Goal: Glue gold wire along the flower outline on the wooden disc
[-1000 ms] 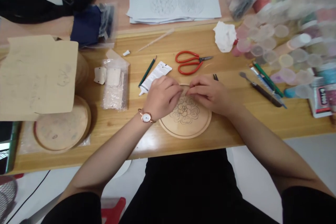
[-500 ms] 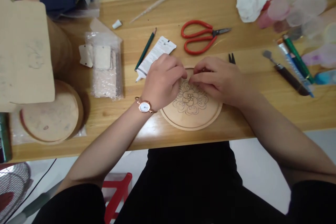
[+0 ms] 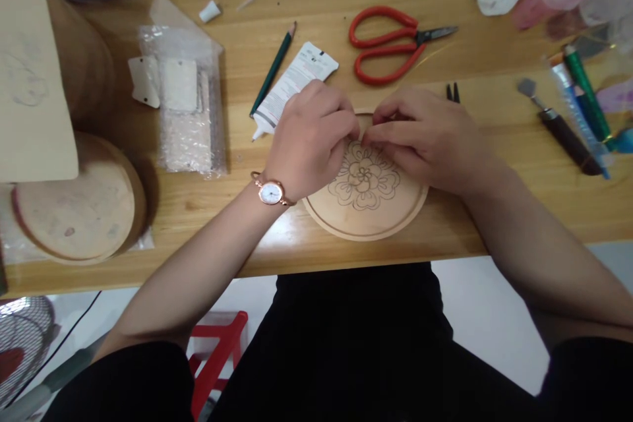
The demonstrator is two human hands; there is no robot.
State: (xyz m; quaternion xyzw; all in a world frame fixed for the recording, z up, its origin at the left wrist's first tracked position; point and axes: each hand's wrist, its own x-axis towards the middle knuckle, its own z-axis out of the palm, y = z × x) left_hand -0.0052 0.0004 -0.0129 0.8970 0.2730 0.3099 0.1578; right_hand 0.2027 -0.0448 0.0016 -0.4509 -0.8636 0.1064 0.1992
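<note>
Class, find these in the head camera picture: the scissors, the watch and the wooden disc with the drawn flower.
scissors point(image 3: 438, 33), head view, on the blade
watch point(image 3: 270, 194), head view, on the dial
wooden disc point(image 3: 366, 224), head view, on the bare lower edge

Your left hand point(image 3: 310, 142) and right hand point(image 3: 425, 138) are bare, and so are your forearms, right up to the ends of your black sleeves. On your left wrist you wear a rose-gold watch point(image 3: 271, 192) with a round white dial and a slim metal bracelet; the markings on the dial are too small to read. Your left sleeve point(image 3: 119, 382) and right sleeve point(image 3: 588, 376) are plain and dark, and the black clothing point(image 3: 336, 343) on your body shows no visible pattern or print
</note>
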